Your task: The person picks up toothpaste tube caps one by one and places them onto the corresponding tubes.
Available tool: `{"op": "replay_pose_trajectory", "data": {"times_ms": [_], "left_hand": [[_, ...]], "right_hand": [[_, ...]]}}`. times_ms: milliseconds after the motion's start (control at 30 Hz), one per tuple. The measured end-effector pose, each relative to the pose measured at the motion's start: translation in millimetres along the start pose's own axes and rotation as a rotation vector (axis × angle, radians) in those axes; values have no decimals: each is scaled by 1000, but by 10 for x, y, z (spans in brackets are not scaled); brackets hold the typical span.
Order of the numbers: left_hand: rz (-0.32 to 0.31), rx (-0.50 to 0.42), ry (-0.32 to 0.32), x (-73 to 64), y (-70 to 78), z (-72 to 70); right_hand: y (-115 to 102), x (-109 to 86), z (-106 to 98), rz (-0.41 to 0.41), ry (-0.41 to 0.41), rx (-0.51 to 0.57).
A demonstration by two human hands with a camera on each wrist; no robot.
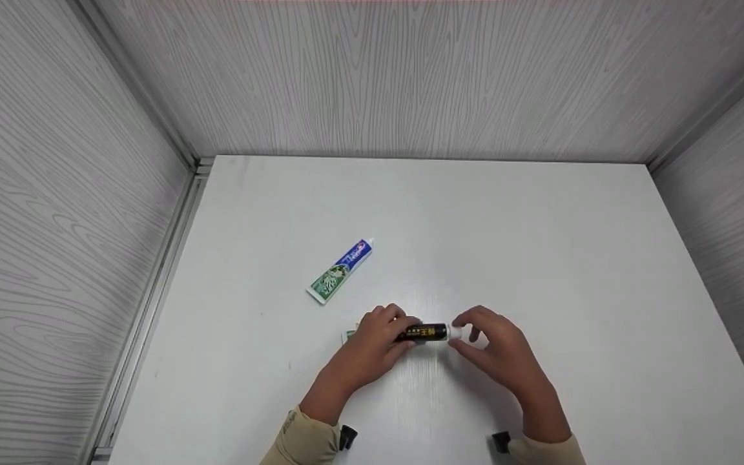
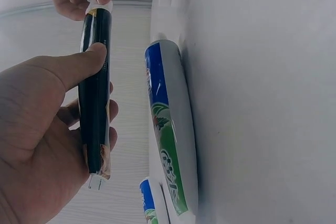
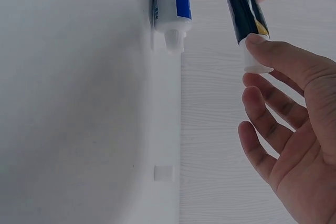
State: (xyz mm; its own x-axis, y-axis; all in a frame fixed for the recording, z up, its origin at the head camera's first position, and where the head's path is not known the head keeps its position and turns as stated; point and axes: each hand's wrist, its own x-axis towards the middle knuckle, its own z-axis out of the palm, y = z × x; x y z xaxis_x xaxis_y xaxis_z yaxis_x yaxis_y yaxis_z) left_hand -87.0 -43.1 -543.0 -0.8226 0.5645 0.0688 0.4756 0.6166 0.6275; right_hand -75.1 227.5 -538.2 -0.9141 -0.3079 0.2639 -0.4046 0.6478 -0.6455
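At the bottom of the head view, two tan sleeves point(image 1: 304, 439) each have one black fitting point(image 1: 348, 437) beside the wrist. Beyond them, two bare hands share one black tube. The left hand point(image 1: 372, 339) grips its body, thumb laid along the front and fingers behind; the right hand point(image 1: 506, 354) pinches the white cap point(image 1: 454, 332) at its end, its other fingers loosely apart. The black tube point(image 1: 430, 332) is near the middle of the table's front half, and the left wrist view shows it held clear of the surface. Its yellow characters are too small to read with certainty.

Two blue-and-green tubes make three in all. The nearer tube point(image 2: 169, 124) lies by the left hand, which hides all but its green end in the head view; the left wrist view shows nearly its full length, with white lettering I cannot read, and the right wrist view its ribbed white cap point(image 3: 174, 40).

Farther off, the other tube point(image 1: 340, 272) lies slantwise on the white table point(image 1: 540, 258), its logo blurred. Behind stands a grey wood-grain panel point(image 1: 411, 77).
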Motion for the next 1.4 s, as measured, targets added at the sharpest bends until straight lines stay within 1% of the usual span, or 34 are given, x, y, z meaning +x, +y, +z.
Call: {"op": "replay_pose_trajectory", "data": {"times_ms": [167,267,600,800,1033,1200,1300,1400], "left_hand": [[18,4,6,-12,-18,10],[23,13,6,-16,-23,15],[12,1,-10,-26,-15,31],[24,0,-6,-33,16,23],[37,-23,-5,-40,36,27],[27,-42,-10,-29,39,24],[29,-41,-9,-23,31,28],[37,-39,-6,-17,21,33]], "right_hand": [[-3,2,8,-11,-11,-4],[-4,0,6,-2,-31,-3],[11,-34,-21,82,-124,6],[26,-45,-29,111,-150,13],[30,-49,-10,217,-185,33],[28,-72,4,265,-183,47],[32,-83,1,253,-159,56],[45,-94,-7,219,-115,69]]}}
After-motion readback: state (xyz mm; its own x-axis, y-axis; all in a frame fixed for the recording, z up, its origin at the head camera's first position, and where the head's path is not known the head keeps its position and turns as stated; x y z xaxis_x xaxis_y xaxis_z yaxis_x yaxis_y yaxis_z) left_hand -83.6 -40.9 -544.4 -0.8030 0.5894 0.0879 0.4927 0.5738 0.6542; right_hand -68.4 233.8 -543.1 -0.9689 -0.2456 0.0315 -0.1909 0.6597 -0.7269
